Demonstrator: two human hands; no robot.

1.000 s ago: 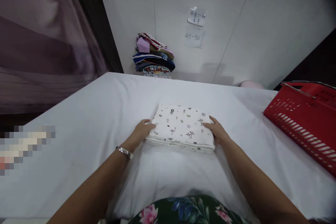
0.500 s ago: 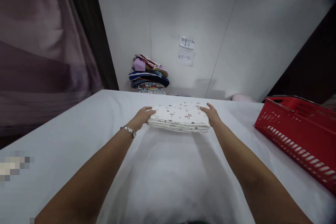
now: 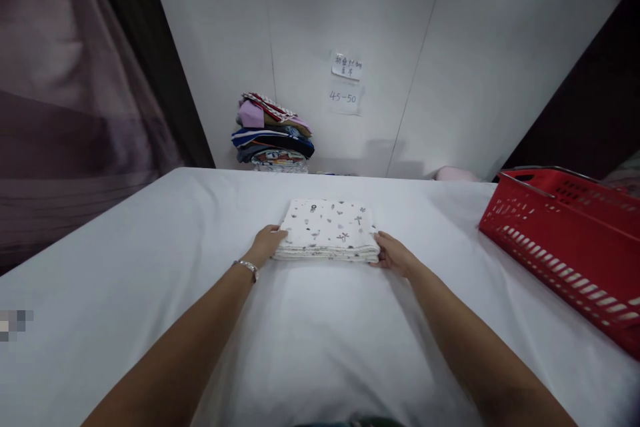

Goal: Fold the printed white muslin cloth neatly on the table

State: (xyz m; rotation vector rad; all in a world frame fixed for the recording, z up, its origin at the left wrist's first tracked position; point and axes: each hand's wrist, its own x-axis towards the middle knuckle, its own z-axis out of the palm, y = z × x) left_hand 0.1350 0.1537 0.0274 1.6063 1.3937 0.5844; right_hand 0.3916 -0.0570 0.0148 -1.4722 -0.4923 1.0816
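A folded white cloth (image 3: 327, 227) with small dark and brown prints lies on the white-covered table (image 3: 330, 320), its layered edge facing me. At its near left corner, my left hand (image 3: 269, 243), with a silvery bracelet at the wrist, grips the side with the thumb on top. My right hand (image 3: 393, 253) holds the near right corner, thumb above and fingers partly below the layers. The undersides of the fingers are hidden.
A red plastic basket (image 3: 560, 247) with a metal handle stands at the right. Beyond the table's far edge rises a stack of folded clothes (image 3: 274, 133) by the wall. Handwritten paper signs (image 3: 345, 83) are on the wall. A purple-grey curtain (image 3: 60, 113) hangs at the left.
The folded cloth has come down nearer to me and now rests flat on the table; before, it was tilted in both hands. My right hand has shifted to its near corner.
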